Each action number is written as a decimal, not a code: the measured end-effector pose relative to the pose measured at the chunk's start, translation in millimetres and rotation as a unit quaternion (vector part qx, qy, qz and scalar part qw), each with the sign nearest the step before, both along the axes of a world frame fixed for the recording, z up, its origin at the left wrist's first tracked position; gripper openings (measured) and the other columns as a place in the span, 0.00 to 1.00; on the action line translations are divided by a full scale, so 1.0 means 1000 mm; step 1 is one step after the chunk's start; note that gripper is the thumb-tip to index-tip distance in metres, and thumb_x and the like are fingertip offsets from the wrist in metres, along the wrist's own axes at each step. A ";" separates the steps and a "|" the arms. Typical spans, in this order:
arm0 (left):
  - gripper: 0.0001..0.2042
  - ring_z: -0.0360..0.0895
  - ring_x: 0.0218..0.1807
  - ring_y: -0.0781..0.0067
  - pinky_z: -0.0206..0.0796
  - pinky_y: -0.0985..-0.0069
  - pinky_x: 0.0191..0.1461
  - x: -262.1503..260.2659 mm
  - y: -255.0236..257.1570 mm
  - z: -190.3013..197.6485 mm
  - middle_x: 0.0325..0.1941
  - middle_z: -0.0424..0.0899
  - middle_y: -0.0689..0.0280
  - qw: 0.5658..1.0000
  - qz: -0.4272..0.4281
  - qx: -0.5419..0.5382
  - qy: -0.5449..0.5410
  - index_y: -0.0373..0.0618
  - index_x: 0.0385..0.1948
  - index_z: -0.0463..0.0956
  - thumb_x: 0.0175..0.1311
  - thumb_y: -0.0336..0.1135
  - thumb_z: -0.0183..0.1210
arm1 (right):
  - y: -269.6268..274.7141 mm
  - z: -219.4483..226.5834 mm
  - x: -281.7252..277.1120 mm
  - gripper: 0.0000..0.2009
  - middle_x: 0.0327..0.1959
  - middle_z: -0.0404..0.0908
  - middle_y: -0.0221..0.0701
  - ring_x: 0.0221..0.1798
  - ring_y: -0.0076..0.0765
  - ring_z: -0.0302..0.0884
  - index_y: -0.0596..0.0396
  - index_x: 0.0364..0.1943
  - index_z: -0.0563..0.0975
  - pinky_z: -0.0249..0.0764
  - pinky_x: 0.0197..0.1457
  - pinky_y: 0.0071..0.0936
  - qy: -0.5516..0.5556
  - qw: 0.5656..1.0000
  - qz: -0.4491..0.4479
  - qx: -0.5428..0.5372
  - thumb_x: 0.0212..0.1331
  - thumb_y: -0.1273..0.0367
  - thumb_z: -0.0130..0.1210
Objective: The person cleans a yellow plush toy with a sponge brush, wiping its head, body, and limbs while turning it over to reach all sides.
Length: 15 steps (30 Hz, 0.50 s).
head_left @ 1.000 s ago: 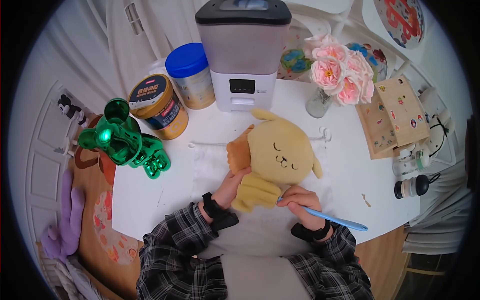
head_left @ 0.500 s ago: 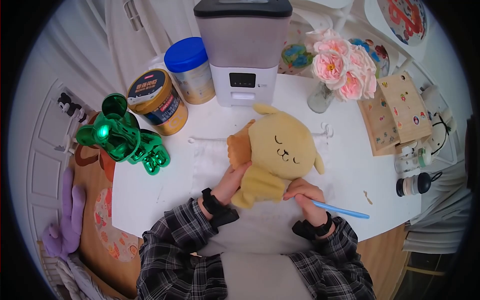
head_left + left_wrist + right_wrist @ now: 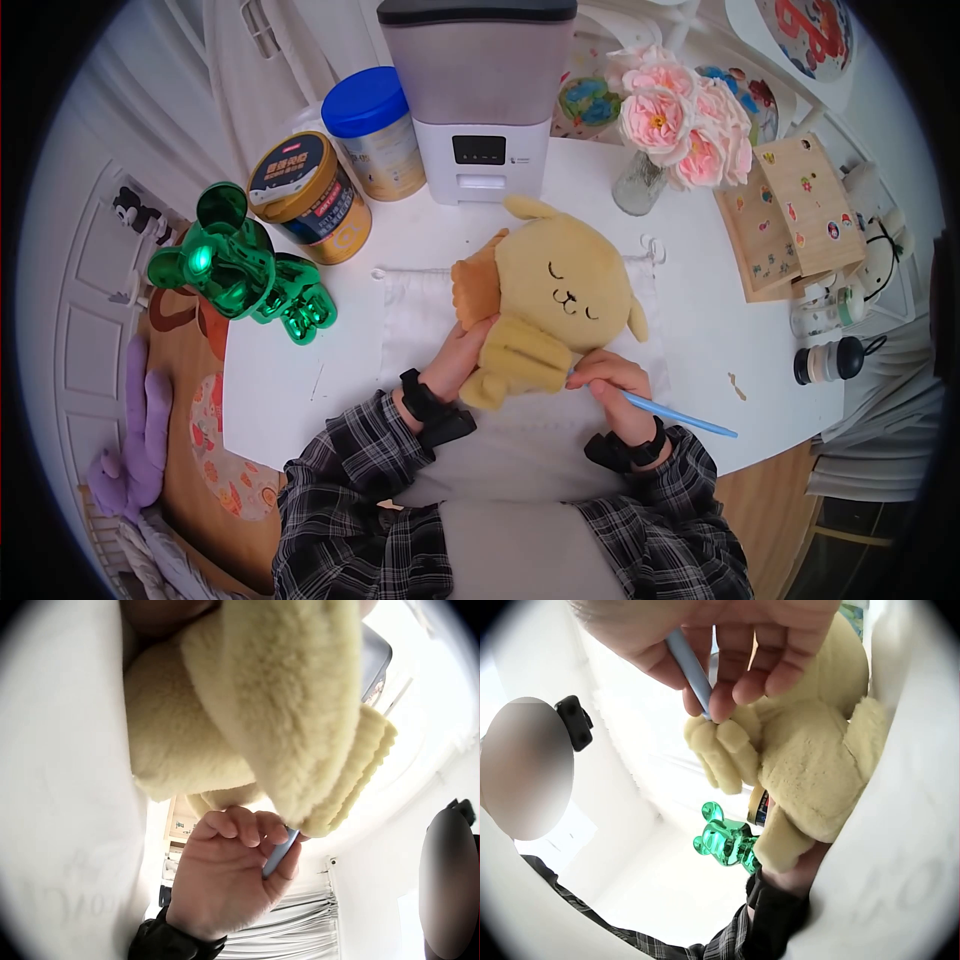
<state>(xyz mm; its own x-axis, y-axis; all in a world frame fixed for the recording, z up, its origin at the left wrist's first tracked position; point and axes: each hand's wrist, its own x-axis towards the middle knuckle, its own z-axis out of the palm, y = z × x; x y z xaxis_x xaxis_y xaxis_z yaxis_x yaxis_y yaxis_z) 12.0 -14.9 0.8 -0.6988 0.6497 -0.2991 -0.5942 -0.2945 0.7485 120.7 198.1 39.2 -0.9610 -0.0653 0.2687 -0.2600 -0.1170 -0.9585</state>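
A yellow plush dog (image 3: 565, 275) with stitched closed eyes lies belly towards me, above a white drawstring cloth (image 3: 415, 310). My left hand (image 3: 455, 358) grips its lower body from the left, thumb near an orange-brown scalloped piece (image 3: 477, 285). In my right hand (image 3: 618, 388), thumb and fingers pinch a slim light-blue handle (image 3: 685, 416), its rear end pointing right. The handle's front end meets a folded yellow plush part (image 3: 525, 352) below the head; its tip is hidden there. In the right wrist view the blue handle (image 3: 688, 669) reaches down to the folds.
Behind the plush stands a pet feeder (image 3: 485, 130), with two tins (image 3: 310, 200) to its left. A shiny green bear figure (image 3: 240, 265) is at the left. Pink roses in a glass vase (image 3: 638, 185), a stickered wooden box (image 3: 800, 215) and a black-capped bottle (image 3: 830, 360) are right.
The plush part's folds flatten, then deepen again beside my right hand. The blue handle has rolled, showing a narrower side. My left hand keeps its grip; the head view has shifted slightly.
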 end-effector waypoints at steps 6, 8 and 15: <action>0.19 0.79 0.49 0.71 0.74 0.73 0.50 0.002 0.003 0.000 0.53 0.76 0.63 0.999 0.015 0.032 -0.036 0.42 0.58 0.63 0.70 0.39 0.48 | 0.001 0.009 0.001 0.08 0.34 0.80 0.36 0.38 0.31 0.76 0.61 0.36 0.81 0.69 0.39 0.22 -0.067 0.989 0.120 0.053 0.55 0.78 0.51; 0.19 0.78 0.49 0.71 0.74 0.73 0.50 0.003 0.005 0.002 0.53 0.76 0.63 0.999 0.025 0.029 -0.039 0.42 0.58 0.63 0.70 0.39 0.48 | 0.002 0.008 0.001 0.08 0.33 0.80 0.36 0.37 0.31 0.77 0.61 0.36 0.81 0.69 0.39 0.22 -0.065 0.989 0.126 0.041 0.55 0.79 0.50; 0.18 0.78 0.50 0.70 0.74 0.72 0.51 0.000 0.001 -0.003 0.52 0.77 0.63 1.000 0.012 -0.004 -0.005 0.41 0.58 0.63 0.70 0.39 0.47 | -0.002 -0.008 0.004 0.08 0.32 0.80 0.38 0.35 0.32 0.77 0.63 0.35 0.81 0.71 0.39 0.23 -0.050 0.995 0.005 -0.081 0.57 0.78 0.49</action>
